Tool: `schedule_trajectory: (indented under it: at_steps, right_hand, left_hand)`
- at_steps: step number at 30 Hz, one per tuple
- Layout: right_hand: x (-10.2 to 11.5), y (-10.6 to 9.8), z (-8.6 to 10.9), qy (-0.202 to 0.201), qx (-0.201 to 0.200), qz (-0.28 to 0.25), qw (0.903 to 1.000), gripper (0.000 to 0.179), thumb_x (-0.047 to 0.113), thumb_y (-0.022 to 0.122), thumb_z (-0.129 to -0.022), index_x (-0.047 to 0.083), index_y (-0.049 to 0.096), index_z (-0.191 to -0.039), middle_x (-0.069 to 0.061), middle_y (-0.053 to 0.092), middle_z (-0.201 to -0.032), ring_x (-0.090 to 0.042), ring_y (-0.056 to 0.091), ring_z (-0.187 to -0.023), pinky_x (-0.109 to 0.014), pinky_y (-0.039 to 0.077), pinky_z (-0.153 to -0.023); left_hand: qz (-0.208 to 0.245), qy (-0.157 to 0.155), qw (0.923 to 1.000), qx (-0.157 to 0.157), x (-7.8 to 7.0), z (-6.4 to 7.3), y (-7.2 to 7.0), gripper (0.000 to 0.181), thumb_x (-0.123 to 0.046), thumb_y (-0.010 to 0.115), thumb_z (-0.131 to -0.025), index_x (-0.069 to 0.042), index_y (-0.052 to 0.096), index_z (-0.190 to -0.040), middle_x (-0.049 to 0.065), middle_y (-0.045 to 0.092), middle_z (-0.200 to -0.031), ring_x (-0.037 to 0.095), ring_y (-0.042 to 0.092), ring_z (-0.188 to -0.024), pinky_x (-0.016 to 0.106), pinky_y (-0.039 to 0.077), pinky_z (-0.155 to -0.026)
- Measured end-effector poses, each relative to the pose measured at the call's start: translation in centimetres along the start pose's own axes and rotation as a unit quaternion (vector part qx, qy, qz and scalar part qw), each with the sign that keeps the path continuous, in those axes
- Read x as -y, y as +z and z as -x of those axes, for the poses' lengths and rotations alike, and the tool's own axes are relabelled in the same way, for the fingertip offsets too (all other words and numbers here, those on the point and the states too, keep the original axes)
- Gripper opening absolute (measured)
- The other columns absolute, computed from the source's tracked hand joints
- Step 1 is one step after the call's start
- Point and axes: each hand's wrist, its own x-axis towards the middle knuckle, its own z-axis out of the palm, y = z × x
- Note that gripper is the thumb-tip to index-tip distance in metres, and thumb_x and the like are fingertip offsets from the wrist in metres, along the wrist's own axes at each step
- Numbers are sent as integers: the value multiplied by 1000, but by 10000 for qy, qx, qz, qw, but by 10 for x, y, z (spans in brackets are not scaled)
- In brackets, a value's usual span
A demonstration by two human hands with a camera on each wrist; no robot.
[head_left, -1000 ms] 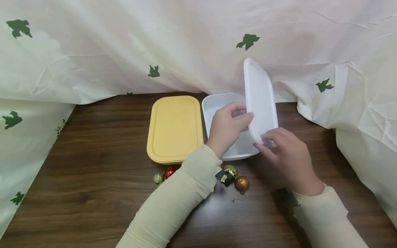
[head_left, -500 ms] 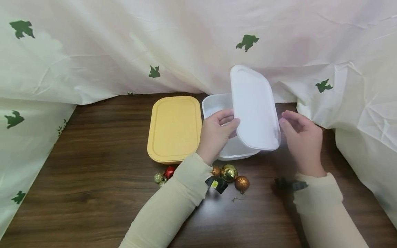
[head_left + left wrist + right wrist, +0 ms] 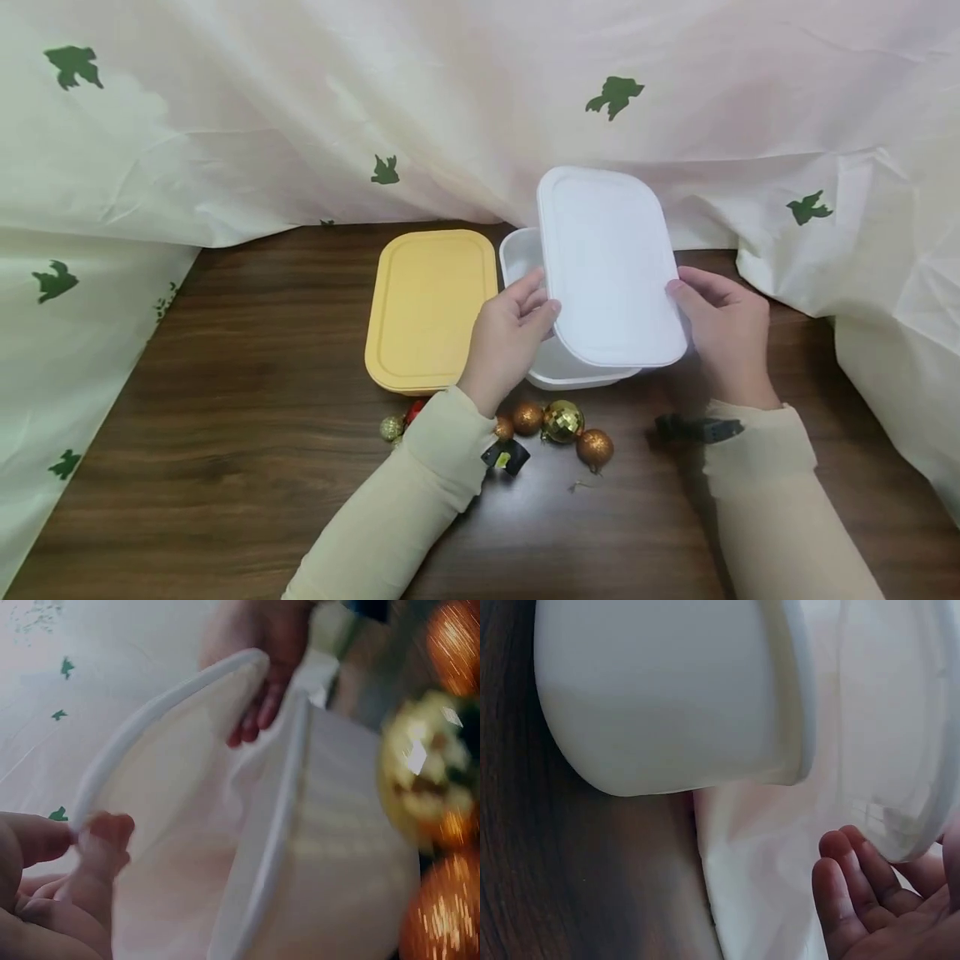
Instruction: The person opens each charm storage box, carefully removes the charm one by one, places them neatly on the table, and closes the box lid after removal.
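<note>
A white rectangular lid (image 3: pixel 611 267) with rounded corners is held tilted above a white plastic box (image 3: pixel 570 371). My left hand (image 3: pixel 506 337) pinches the lid's left edge between thumb and fingers, as the left wrist view also shows. At the opposite edge, my right hand (image 3: pixel 727 329) grips the lid with the thumb on top and the fingers behind. In the right wrist view, the fingers (image 3: pixel 840 900) curve under the lid (image 3: pixel 889 750), beside the wall of the box (image 3: pixel 667 697). The lid hides most of the box's inside in the head view.
Left of the white box stands a box with a yellow lid (image 3: pixel 433 308). In front lie Christmas baubles: a shiny gold one (image 3: pixel 562 421), orange glitter ones (image 3: pixel 595 450), a red one (image 3: pixel 414 410) and a pale green one (image 3: pixel 391 428). White cloth (image 3: pixel 465 100) hangs behind the wooden table (image 3: pixel 225 400).
The lid has turned from nearly upright to facing up more, and has come lower and leftward over the box. My right hand let go of the lower corner and took the right edge.
</note>
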Motion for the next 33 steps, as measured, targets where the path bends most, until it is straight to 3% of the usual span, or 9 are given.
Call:
schedule_trajectory:
  at_steps: [3, 6, 10, 14, 21, 29, 33]
  right_hand:
    - [0, 0, 1, 3, -89, -52, 9999, 43, 41, 73, -90, 25, 71, -129, -2, 65, -131, -18, 58, -108, -13, 54, -75]
    - [-2, 4, 2, -68, -126, 84, 9999, 43, 41, 73, -90, 24, 71, -129, -2, 65, -130, -17, 59, -106, -14, 54, -74]
    - [-4, 9, 2, -197, -140, 370, 9990, 47, 44, 73, -90, 23, 69, -131, -3, 66, -131, -14, 60, -104, -15, 53, -73]
    - [-9, 15, 3, -334, -63, 566, 9978, 50, 46, 71, -91, 21, 67, -134, -4, 64, -135, -14, 60, -106, -15, 53, -73]
    - [-13, 24, 2, -284, 52, 689, 9972, 52, 48, 68, -92, 21, 65, -137, -1, 60, -140, -16, 59, -116, -19, 54, -80]
    - [-16, 26, -1, -134, 300, 1021, 9942, 55, 49, 65, -94, 18, 63, -139, -4, 60, -141, -20, 60, -116, -22, 54, -79]
    - [-16, 23, -3, 3, 373, 1084, 9934, 56, 51, 65, -93, 18, 63, -139, -4, 60, -140, -19, 58, -119, -28, 53, -87]
  left_hand:
    - [-886, 248, 9957, 147, 4, 4, -3, 49, -9, 59, -101, -4, 47, -148, 11, 57, -142, 15, 62, -121, 20, 53, -92]
    - [-1718, 399, 9842, 165, 7, 7, -6, 50, -11, 58, -102, -7, 46, -150, 9, 49, -150, 16, 54, -130, 25, 48, -103]
    - [-2274, 391, 9729, 151, 12, 10, -8, 53, -13, 58, -101, -10, 43, -152, 12, 35, -159, 20, 36, -144, 34, 31, -117]
    - [-2258, 275, 9735, 227, 17, 12, -6, 61, -14, 56, -101, -8, 33, -157, 15, 19, -165, 23, 18, -151, 37, 18, -122]
    - [-2172, -32, 9758, 241, 19, 12, -3, 71, -15, 56, -100, 1, 19, -158, 20, 9, -165, 26, 10, -152, 37, 12, -123]
    - [-2049, -167, 9782, 283, 20, 8, -3, 70, -14, 56, -100, -2, 19, -159, 17, 13, -166, 26, 11, -153, 36, 12, -123]
    - [-2090, -218, 9771, 339, 21, 4, -4, 69, -15, 55, -101, 1, 20, -158, 19, 14, -165, 26, 11, -153, 35, 11, -124]
